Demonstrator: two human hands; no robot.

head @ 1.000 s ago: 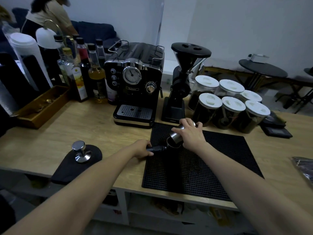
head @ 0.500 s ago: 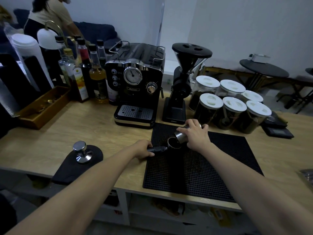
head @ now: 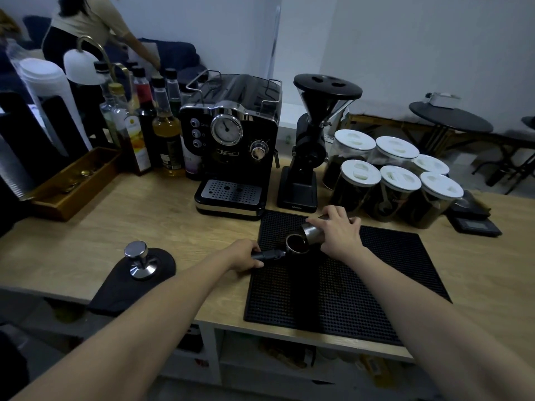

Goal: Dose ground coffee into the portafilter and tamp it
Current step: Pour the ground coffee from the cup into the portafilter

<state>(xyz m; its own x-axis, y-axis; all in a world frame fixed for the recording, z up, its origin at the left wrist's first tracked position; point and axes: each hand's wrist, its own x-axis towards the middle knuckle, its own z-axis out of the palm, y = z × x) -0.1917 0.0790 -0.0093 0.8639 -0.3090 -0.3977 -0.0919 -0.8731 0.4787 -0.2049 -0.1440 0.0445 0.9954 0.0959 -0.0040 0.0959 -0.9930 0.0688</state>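
The portafilter (head: 296,243) lies on the black rubber mat (head: 347,285), its round basket showing dark ground coffee. My left hand (head: 246,254) grips its black handle at the mat's left edge. My right hand (head: 338,230) holds a steel dosing cup (head: 311,229) tipped on its side, mouth down over the basket's far-right rim. The steel tamper (head: 137,260) stands upright on a dark tamping pad (head: 121,290) at the front left, away from both hands.
Behind the mat stand a black espresso machine (head: 234,146) and a black grinder (head: 312,140). Several white-lidded jars (head: 388,175) crowd the back right, with a scale (head: 474,224) beyond. Syrup bottles (head: 150,125) and a wooden tray (head: 75,180) line the back left. A person (head: 86,27) stands behind.
The steel cup has tipped further over the basket and shifted slightly right. Ground coffee now shows in the basket. My left hand keeps its hold on the handle.
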